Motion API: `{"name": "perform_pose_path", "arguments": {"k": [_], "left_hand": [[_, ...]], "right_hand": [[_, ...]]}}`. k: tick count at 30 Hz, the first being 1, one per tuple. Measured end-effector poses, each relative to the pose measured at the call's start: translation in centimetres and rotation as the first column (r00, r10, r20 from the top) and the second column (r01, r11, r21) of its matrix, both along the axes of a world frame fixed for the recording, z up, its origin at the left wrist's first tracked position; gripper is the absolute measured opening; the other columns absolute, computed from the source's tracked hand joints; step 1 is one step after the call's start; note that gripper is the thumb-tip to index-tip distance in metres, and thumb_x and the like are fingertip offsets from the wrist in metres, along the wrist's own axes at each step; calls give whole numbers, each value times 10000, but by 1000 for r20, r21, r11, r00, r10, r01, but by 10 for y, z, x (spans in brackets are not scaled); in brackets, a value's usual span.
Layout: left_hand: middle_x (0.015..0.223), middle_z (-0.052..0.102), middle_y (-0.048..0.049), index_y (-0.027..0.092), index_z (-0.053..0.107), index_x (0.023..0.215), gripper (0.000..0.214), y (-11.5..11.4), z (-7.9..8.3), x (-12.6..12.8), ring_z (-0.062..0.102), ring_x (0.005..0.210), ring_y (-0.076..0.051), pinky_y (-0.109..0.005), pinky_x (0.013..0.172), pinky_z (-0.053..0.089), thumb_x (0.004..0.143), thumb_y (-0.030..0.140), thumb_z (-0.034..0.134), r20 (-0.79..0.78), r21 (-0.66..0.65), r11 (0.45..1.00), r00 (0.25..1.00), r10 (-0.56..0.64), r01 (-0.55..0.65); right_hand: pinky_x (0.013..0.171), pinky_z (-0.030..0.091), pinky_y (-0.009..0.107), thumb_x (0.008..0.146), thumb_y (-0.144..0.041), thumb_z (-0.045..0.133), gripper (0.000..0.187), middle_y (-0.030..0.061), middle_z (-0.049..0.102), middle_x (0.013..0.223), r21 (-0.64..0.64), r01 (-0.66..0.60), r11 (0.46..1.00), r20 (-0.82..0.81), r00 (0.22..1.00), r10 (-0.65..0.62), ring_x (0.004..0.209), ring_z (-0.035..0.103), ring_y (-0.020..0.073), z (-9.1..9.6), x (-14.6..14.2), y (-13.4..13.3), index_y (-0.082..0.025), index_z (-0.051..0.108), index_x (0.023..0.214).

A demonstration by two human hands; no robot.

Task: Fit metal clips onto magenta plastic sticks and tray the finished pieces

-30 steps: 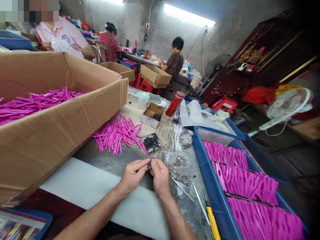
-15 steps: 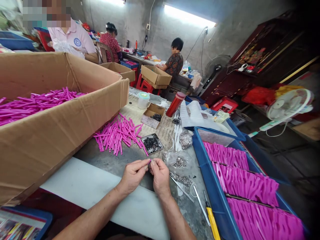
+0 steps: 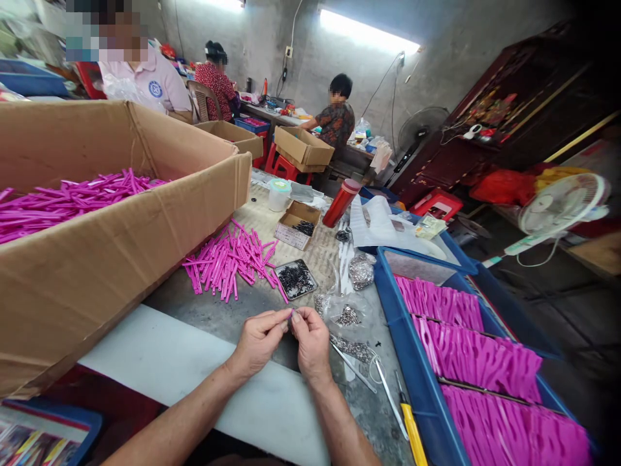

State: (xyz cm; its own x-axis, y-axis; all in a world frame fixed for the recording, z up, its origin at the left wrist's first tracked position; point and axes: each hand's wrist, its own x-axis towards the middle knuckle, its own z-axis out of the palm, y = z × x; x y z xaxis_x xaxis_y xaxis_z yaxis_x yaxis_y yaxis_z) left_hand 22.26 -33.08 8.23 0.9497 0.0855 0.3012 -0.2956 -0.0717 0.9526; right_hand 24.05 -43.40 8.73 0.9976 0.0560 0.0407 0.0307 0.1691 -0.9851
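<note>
My left hand (image 3: 257, 340) and my right hand (image 3: 310, 340) meet fingertip to fingertip low over the table, both pinched on a small pink plastic piece (image 3: 290, 314), mostly hidden by the fingers. Just beyond them lie a heap of loose pink sticks (image 3: 228, 255) and a small black tray of dark metal bits (image 3: 295, 278). Clear bags of silvery small parts (image 3: 347, 315) lie right of my right hand.
A big cardboard box (image 3: 121, 259) of pink sticks fills the left. A blue bin (image 3: 417, 382) with rows of pink pieces stands right. A yellow-handled tool (image 3: 412, 430), a red flask (image 3: 340, 202), a small carton (image 3: 295, 223), and three people at work farther back.
My hands stay in the same place, fingers shifting slightly on the piece. The person at far left has moved a little right.
</note>
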Motion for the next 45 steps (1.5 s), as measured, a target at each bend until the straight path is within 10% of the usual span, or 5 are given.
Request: {"name": "perform_pose_path", "arguments": {"k": [45], "left_hand": [[711,612,-51,141,644,917,256,0,-2,-1,497,499,-80,-159,391,388,730,119,471,13,-20,1000,1000,-11,11]], "right_hand": [[398,229,196,739,-366,488,255,-51,402,488,28,-52,998,-8,999,52,425,302,69,-1,1,-2,-161,475,589]]}}
